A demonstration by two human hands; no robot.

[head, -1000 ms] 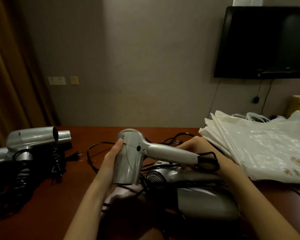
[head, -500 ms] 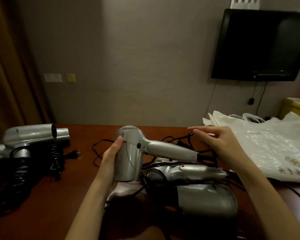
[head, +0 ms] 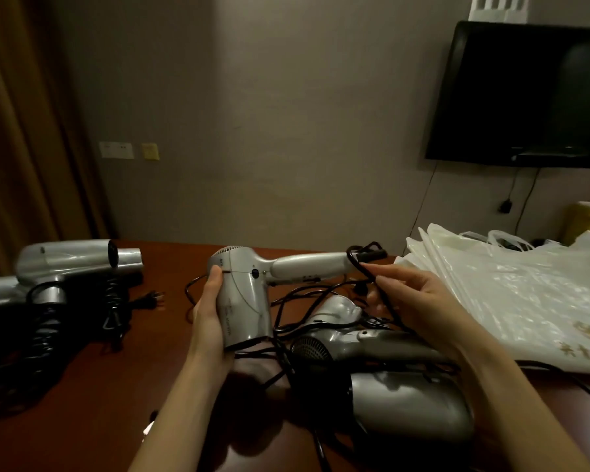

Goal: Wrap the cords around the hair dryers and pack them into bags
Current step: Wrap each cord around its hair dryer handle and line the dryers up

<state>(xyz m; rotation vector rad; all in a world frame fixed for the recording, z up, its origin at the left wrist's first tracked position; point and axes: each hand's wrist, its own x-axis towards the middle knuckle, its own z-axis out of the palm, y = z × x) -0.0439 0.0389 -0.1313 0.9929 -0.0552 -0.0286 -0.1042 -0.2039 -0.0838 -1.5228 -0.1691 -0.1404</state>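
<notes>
Left hand (head: 209,318) grips hair dryer (head: 244,298) barrel, handle lying rightward; right hand (head: 419,301) pinches its cord (head: 361,267).

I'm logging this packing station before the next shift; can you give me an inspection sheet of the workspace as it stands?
Surface: dark red-brown wooden table, dimly lit.
Job's things: held hair dryer, barrel upright, handle pointing right; two more silver dryers lying in front of the person; white plastic bags stacked at right.
Clutter: dryers with coiled cords piled at left.
Grippers: left hand grips the held dryer's barrel; right hand pinches the black cord looped at the handle end.
Cables: loose black cords tangled under and among the dryers; a plug lies on the table.
Surroundings: wall-mounted TV, curtain, wall sockets.
</notes>
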